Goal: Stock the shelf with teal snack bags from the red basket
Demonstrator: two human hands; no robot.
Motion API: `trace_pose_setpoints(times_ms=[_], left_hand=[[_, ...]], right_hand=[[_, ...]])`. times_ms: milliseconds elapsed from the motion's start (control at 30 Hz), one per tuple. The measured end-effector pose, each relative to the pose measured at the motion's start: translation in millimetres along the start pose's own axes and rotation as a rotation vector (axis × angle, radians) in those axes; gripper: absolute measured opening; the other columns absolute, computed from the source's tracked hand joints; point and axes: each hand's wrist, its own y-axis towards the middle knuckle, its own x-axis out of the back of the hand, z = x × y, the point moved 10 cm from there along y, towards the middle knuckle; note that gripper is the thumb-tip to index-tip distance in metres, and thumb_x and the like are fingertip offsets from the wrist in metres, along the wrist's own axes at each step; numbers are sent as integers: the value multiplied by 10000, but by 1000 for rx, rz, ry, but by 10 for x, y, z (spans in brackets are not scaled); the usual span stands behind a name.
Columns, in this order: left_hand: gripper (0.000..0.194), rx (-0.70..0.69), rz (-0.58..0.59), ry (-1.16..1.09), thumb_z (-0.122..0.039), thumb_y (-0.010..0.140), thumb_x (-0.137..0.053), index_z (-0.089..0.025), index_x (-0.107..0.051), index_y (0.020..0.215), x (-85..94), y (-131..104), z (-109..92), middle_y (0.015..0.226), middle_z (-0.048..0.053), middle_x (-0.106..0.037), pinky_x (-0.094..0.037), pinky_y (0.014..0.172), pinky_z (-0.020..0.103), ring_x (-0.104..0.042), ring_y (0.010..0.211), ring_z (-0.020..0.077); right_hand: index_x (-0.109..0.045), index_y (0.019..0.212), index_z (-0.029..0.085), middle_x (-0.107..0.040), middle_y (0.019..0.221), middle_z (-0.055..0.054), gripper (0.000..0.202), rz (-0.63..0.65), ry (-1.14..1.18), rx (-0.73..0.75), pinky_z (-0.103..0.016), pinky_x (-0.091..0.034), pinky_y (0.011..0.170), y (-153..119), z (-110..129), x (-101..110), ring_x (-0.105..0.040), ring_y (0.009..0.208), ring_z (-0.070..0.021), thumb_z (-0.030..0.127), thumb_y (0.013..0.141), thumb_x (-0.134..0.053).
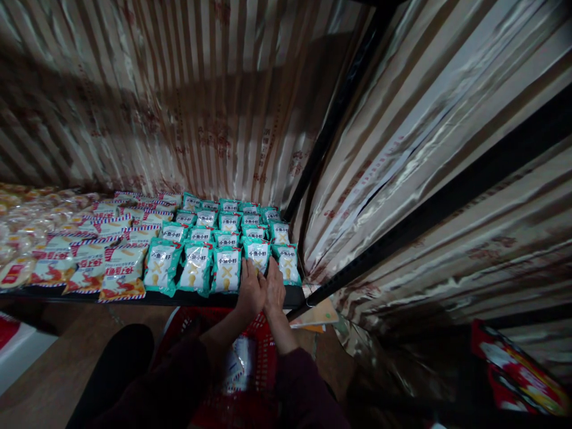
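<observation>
At the near edge of a dark shelf (277, 296), both hands were held side by side, touching each other. The left hand (251, 293) and the right hand (274, 290) were laid together on one teal packet (258, 254) in the near row, with the fingers (250, 271) of the left hand spread over its lower edge. Whether either grip was clamped on the packet or merely resting against it could not be told, as the fingertips were hidden by the backs of the hands. The packet lay flat on the shelf, second from the right end of its row, between another teal packet (226, 269) on its left and one more (287, 263) on its right.

Further teal packets (227, 223) were set in rows behind it, up to the far wall. To the left, red-and-white packets (121, 271) were laid out in similar rows, and paler packets (27, 220) were seen at the far left, blurred. A striped foil sheet (201, 95) covered the wall behind the shelf and the side at the right. Below the forearms, near the person, a red basket (254, 363) was seen, with a packet (239, 360) inside it. Dark sleeves (295, 381) covered both arms.
</observation>
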Motion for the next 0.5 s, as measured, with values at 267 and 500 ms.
trace_pose_setpoints(times_ms=[267,500], left_hand=[[617,-12,19,-17,-211,840,-402,-10,-291,1413,-37,3,15,1539,244,-189,-199,1174,466,-150,1443,310],[612,-29,12,-34,-249,865,-383,14,-291,1410,-20,-37,27,1534,262,-184,-193,1175,433,-167,1441,301]], right_hand=[[-353,1427,166,-488,1398,-120,557,20,26,-10,-391,-381,1033,-25,-36,-102,-457,1253,-241,327,894,-378],[-338,1434,172,-447,1435,-120,562,-13,3,23,-411,-368,1055,-58,-65,-70,-414,1297,-243,320,893,-375]])
